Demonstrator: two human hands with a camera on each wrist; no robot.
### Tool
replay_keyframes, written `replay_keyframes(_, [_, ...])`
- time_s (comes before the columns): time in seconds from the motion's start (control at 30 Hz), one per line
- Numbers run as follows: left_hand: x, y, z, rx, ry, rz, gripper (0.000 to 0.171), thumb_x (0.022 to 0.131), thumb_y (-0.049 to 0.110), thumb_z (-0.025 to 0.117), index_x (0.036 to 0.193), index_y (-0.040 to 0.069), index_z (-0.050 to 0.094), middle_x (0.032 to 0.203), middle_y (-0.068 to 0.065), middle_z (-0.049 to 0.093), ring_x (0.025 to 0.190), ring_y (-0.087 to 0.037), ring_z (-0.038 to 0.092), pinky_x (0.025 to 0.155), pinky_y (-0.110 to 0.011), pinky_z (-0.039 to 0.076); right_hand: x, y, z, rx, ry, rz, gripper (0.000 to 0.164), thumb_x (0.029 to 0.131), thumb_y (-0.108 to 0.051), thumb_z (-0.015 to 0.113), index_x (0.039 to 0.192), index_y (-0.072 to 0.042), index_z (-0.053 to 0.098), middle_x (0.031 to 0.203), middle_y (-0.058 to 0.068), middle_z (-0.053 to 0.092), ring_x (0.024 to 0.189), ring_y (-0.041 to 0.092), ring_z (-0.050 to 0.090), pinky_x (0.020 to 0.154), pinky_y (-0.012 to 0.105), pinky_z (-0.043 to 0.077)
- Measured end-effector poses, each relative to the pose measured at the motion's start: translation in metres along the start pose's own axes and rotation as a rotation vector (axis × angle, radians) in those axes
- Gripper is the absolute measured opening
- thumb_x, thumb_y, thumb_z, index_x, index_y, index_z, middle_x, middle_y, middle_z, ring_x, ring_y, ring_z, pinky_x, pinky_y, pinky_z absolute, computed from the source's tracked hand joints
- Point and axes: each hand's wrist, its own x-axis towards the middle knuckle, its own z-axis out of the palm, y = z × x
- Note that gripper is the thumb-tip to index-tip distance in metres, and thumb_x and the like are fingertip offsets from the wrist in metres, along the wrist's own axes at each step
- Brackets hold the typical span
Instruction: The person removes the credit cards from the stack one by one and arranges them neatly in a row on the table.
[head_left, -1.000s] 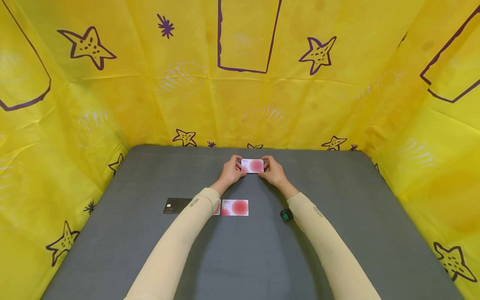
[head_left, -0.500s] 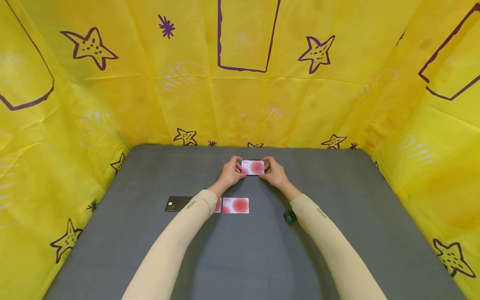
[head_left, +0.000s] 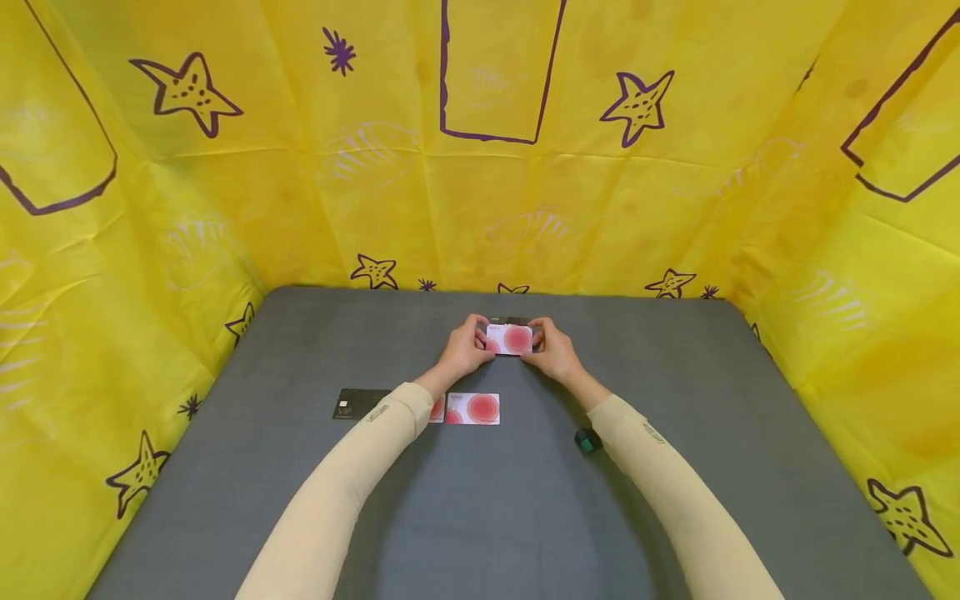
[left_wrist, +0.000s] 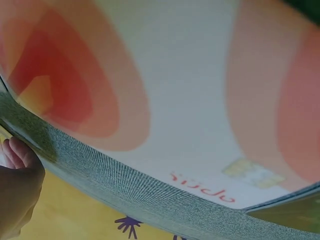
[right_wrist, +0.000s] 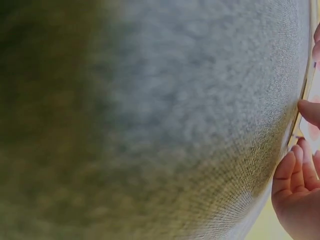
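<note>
My left hand (head_left: 465, 346) and right hand (head_left: 553, 350) pinch a white card with red circles (head_left: 509, 339) by its two short ends, near the far side of the grey table. A dark card (head_left: 516, 321) shows behind its upper edge. Closer to me, a black VIP card (head_left: 356, 403) and two white-and-red cards lie in a row; the right one (head_left: 473, 408) is fully visible, while my left sleeve covers part of the other (head_left: 437, 409). In the left wrist view, a white-and-red card (left_wrist: 190, 100) fills the foreground, with my left hand (left_wrist: 20, 187) at the edge.
A small black object with a green face (head_left: 588, 441) sits beside my right sleeve. Yellow cloth (head_left: 472, 208) printed with purple starfish hangs behind and on both sides of the grey table (head_left: 675, 383).
Both hands have drawn the held card slightly toward me. More of the dark card behind its upper edge now shows. The row of cards keeps its order.
</note>
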Motion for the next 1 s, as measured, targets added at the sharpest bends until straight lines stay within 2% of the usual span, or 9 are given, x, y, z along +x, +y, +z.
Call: replay_keyframes(1.0, [-0.026, 0.009, 0.002, 0.042, -0.053, 0.078, 0.054, 0.076, 0.000, 0.080, 0.119, 0.004, 0.049, 0.090, -0.009, 0.064, 0.074, -0.017, 0.058, 0.074, -0.030, 0.050, -0.032, -0.003, -0.007, 0.012, -0.041, 0.024, 0.058, 0.077, -0.008, 0.082, 0.123, -0.003, 0.047, 0.092, 0.014, 0.060, 0.072, 0.020, 0.053, 0.069, 0.029, 0.044])
